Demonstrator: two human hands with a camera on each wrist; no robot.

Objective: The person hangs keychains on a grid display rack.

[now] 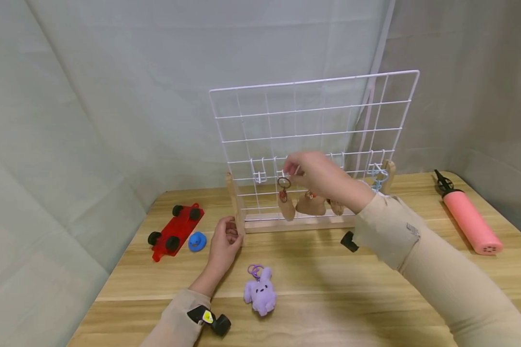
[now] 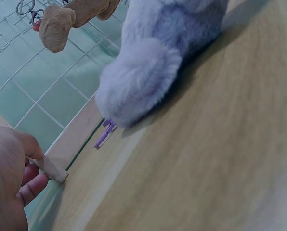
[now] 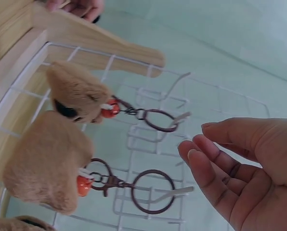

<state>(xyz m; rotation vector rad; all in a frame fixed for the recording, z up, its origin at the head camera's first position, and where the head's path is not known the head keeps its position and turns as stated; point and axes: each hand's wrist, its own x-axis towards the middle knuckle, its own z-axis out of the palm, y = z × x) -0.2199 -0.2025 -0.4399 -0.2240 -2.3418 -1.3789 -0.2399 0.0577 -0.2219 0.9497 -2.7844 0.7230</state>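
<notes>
My left hand grips the wooden side leg of a white wire grid rack, thumb and fingers around its foot in the left wrist view. My right hand is raised before the rack, just off the hook tips. In the right wrist view its fingers are loosely bent, with a gap to the thumb and nothing between. Brown plush keychains hang from the hooks; the leftmost plush and the plush beside it have dark metal rings over white hooks.
On the table in front lies a lilac plush keychain with a purple ring. A red toy car base and a blue duck lie at left. A pink hand pump lies at right. Light blue rings hang at the rack's right end.
</notes>
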